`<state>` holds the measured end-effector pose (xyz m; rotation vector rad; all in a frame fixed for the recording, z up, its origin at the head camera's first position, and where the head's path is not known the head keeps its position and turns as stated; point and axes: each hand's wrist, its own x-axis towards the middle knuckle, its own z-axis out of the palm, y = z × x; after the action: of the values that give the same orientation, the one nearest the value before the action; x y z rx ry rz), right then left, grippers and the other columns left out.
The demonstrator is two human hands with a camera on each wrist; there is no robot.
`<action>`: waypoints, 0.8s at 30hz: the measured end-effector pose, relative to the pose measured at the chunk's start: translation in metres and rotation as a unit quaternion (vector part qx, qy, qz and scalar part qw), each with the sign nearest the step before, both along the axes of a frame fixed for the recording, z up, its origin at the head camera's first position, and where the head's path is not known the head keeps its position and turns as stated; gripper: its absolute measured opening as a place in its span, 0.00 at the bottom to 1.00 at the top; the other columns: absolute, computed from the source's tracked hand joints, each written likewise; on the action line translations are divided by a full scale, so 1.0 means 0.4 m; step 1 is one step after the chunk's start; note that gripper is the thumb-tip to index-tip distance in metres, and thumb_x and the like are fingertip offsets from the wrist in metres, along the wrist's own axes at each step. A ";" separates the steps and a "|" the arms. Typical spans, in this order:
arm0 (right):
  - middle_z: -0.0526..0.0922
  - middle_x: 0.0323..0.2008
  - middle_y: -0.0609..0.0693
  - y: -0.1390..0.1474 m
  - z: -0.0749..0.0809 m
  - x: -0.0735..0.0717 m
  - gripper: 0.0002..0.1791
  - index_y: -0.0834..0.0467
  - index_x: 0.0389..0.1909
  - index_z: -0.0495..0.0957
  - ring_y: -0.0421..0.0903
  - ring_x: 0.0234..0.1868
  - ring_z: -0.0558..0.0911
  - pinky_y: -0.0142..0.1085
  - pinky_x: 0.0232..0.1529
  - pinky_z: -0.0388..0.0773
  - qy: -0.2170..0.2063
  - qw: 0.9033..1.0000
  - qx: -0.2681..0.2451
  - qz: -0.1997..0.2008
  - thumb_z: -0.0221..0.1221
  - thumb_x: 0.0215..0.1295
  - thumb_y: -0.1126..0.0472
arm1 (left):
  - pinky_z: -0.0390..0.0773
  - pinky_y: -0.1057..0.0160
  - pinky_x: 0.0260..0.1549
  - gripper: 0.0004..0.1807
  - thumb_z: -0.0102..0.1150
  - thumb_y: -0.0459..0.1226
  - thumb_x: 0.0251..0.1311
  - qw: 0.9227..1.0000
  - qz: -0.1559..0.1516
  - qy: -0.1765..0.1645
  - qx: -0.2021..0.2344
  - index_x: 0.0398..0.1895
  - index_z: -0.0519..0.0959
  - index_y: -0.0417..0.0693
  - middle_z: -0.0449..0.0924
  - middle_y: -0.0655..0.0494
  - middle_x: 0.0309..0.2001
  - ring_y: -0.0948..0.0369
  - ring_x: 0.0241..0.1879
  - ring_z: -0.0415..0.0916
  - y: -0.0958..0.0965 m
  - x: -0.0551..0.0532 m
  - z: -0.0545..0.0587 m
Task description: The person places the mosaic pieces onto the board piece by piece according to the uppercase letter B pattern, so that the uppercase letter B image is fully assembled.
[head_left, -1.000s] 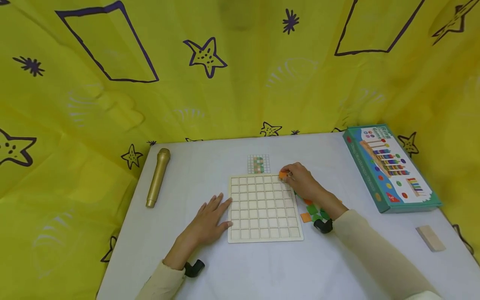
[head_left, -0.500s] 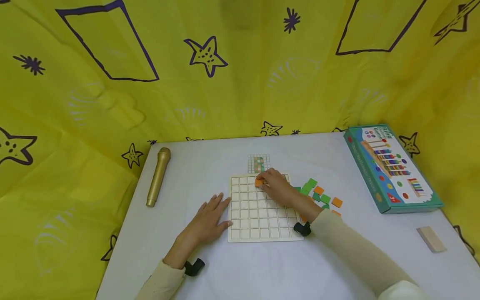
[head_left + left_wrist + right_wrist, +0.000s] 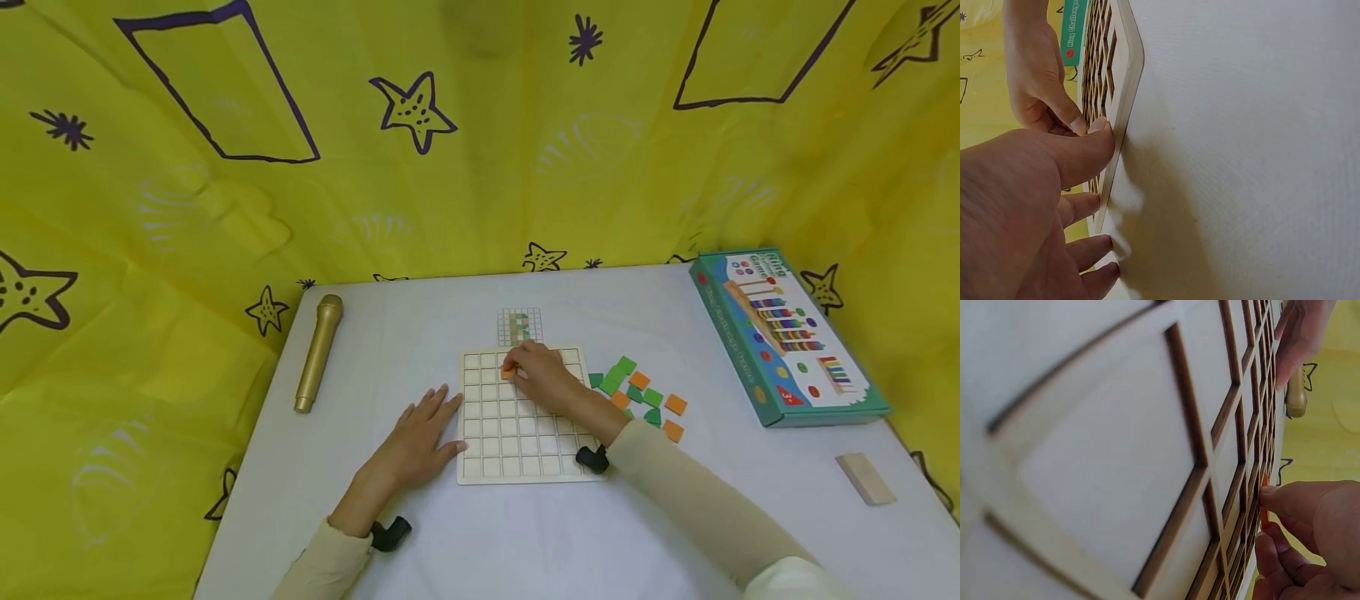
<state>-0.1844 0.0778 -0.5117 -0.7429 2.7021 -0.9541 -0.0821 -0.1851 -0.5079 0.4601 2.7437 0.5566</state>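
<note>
A pale wooden grid board (image 3: 517, 447) lies on the white table. My right hand (image 3: 546, 377) is over the board's far rows and pinches an orange square tile (image 3: 507, 373) between thumb and fingers. In the right wrist view the tile (image 3: 1264, 516) stands out as a thin orange edge at the grid; whether it sits fully in a cell cannot be seen. My left hand (image 3: 411, 448) rests beside the board with fingers spread, its thumb and fingertips (image 3: 1102, 242) at the left edge. Just beyond the board lies a small gridded pattern card (image 3: 519, 323), partly hidden by the right hand.
Several loose green tiles (image 3: 615, 379) and orange tiles (image 3: 677, 405) lie right of the board. A teal game box (image 3: 787, 333) stands at the far right, a small wooden block (image 3: 866, 478) nearer. A gold microphone (image 3: 318, 354) lies left. Yellow cloth (image 3: 480, 200) hangs behind.
My right hand has carried the orange tile leftward from the board's far right corner to the upper rows near the middle, uncovering the loose tiles. The left hand stays put.
</note>
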 end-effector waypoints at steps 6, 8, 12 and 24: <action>0.82 0.52 0.52 -0.006 -0.007 -0.001 0.09 0.57 0.51 0.85 0.57 0.60 0.79 0.56 0.60 0.70 0.010 1.000 0.004 0.008 0.62 0.74 0.63 | 0.52 0.36 0.79 0.41 0.60 0.54 0.74 1.000 0.000 -0.001 0.002 0.84 0.59 0.52 0.51 0.44 0.85 0.44 0.84 0.47 0.000 -0.001 -0.002; 0.82 0.51 0.51 -0.009 -0.008 -0.001 0.09 0.56 0.51 0.85 0.57 0.59 0.80 0.54 0.58 0.71 0.010 1.000 0.007 0.010 0.62 0.74 0.63 | 0.52 0.36 0.79 0.41 0.60 0.53 0.74 1.000 0.001 -0.001 0.003 0.84 0.59 0.52 0.51 0.44 0.85 0.43 0.84 0.47 0.001 -0.002 -0.002; 0.82 0.52 0.51 -0.013 -0.004 0.000 0.09 0.56 0.52 0.83 0.57 0.60 0.79 0.53 0.58 0.71 0.002 1.000 0.009 0.009 0.63 0.74 0.63 | 0.51 0.36 0.79 0.41 0.60 0.53 0.74 1.000 0.002 -0.002 0.005 0.84 0.59 0.52 0.50 0.44 0.85 0.43 0.84 0.47 0.001 -0.002 -0.002; 0.80 0.52 0.51 0.013 0.011 0.015 0.08 0.57 0.50 0.86 0.56 0.58 0.78 0.54 0.59 0.75 0.039 0.999 0.005 0.014 0.65 0.74 0.63 | 0.50 0.36 0.79 0.42 0.60 0.54 0.74 1.000 0.003 -0.006 0.000 0.85 0.58 0.53 0.50 0.45 0.85 0.44 0.84 0.45 0.001 -0.002 -0.001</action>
<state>-0.1783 0.0828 -0.5073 -0.8314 2.7533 -0.9217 -0.0828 -0.1847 -0.5084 0.4486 2.7349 0.5588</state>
